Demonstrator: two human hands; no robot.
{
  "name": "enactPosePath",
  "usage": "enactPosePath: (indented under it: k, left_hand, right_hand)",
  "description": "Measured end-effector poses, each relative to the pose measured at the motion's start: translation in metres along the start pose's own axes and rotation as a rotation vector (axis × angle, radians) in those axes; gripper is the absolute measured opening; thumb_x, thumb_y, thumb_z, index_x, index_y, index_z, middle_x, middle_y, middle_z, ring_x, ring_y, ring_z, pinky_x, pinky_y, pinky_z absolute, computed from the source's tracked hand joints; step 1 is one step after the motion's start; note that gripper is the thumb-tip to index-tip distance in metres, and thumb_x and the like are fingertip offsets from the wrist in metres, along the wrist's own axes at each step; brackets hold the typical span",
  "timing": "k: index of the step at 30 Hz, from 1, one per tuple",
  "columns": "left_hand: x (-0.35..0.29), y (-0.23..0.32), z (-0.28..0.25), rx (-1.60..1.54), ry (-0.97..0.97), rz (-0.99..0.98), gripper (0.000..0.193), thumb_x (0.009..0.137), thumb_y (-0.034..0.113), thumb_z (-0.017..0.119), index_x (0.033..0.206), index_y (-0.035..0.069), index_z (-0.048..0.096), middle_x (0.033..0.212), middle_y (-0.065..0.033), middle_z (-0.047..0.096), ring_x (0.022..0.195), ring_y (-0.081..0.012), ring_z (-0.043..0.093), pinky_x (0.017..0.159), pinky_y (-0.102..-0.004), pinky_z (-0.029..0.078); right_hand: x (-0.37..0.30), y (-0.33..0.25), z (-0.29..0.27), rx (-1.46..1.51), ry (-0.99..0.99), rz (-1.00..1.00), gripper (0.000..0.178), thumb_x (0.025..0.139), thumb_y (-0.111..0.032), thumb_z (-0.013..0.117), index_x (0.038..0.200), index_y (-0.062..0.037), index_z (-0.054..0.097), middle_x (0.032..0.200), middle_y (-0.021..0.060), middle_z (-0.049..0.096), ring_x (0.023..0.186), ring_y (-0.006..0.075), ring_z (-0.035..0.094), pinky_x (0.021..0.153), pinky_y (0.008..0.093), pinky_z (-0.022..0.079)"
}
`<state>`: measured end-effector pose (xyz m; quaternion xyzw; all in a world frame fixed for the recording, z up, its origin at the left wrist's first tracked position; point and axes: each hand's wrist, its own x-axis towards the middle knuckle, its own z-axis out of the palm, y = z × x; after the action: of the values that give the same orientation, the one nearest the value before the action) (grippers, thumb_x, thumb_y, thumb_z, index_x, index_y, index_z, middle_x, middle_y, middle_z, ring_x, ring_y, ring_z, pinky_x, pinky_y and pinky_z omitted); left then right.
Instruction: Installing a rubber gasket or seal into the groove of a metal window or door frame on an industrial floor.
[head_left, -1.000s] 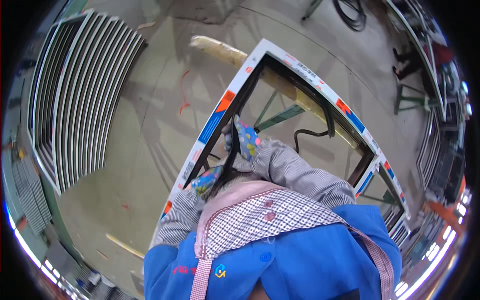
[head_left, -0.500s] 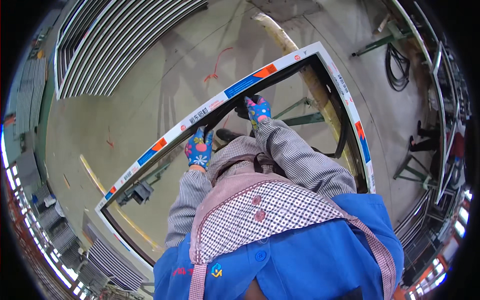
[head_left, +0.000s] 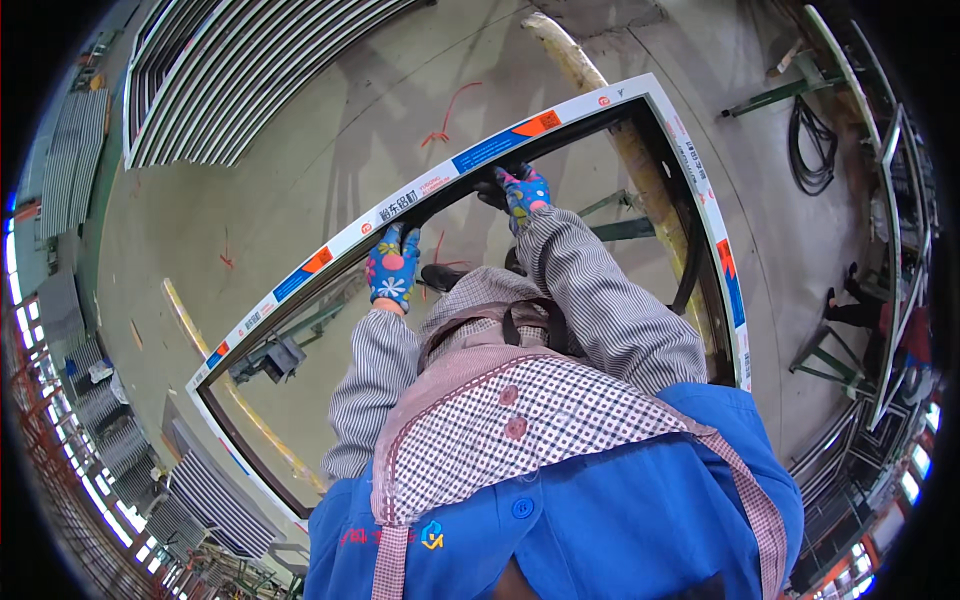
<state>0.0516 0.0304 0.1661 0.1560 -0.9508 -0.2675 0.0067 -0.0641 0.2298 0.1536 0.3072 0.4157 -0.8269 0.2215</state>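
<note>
A large white-faced window frame [head_left: 345, 243] with blue and orange printed film spans the view in front of me, its inner side dark. My left hand [head_left: 392, 268], in a blue flowered glove with dark fingertips, grips the inner edge of the far rail, fingers together. Further right on that rail is my right hand [head_left: 524, 195], gloved alike. Its fingers are bent in a pinch against the dark inner edge, apparently on a black rubber strip, though the fingertips partly hide it. Part of a black strip [head_left: 690, 265] hangs in a loop inside the frame's right side.
Yellowish padded bars [head_left: 645, 185] pass beneath the frame, with green stand legs [head_left: 622, 229] nearby. Striped metal profiles [head_left: 270, 75] lie stacked at far left. A coiled black cable [head_left: 811, 148] rests on the floor at right. Metal racks and a person's dark-clad legs [head_left: 852, 308] are beyond.
The whole view has shifted slightly, so floor and frame appear higher. Both hands remain at the far rail, and the left hand sits a little closer against it.
</note>
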Motion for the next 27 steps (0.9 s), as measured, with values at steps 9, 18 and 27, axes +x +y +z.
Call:
enactPosePath:
  k: [9,18,27]
  left_hand:
    - [0.028,0.122,-0.026,0.456,0.308,0.641,0.064,0.069,0.030,0.070,0.125,0.006,0.048,0.107,-0.0151,0.056,0.099,-0.0274,0.054,0.090,-0.0416,0.040]
    - [0.083,0.119,0.007,0.470,-0.224,0.475,0.070,0.070,0.021,0.068,0.132,0.006,0.038,0.099,-0.0134,0.057,0.081,-0.0278,0.061,0.067,-0.0382,0.049]
    - [0.083,0.119,-0.001,0.339,-0.233,0.433,0.071,0.072,0.016,0.064,0.136,0.012,0.034,0.101,-0.0121,0.058,0.087,-0.0296,0.060,0.074,-0.0386,0.049]
  right_hand:
    - [0.001,-0.003,-0.003,-0.132,0.083,0.041,0.017,0.087,-0.011,0.058,0.104,-0.0085,0.056,0.087,0.0068,0.064,0.056,0.0161,0.060,0.055,0.0339,0.055]
    - [-0.005,-0.024,-0.012,-0.325,-0.089,-0.059,0.028,0.083,-0.016,0.064,0.108,-0.0052,0.059,0.096,0.0114,0.066,0.064,0.0218,0.065,0.058,0.0339,0.054]
    - [-0.038,-0.085,-0.013,-1.861,-0.247,-1.452,0.064,0.066,-0.027,0.069,0.124,-0.0114,0.046,0.130,0.0115,0.042,0.122,0.0323,0.039,0.104,0.0455,0.027]
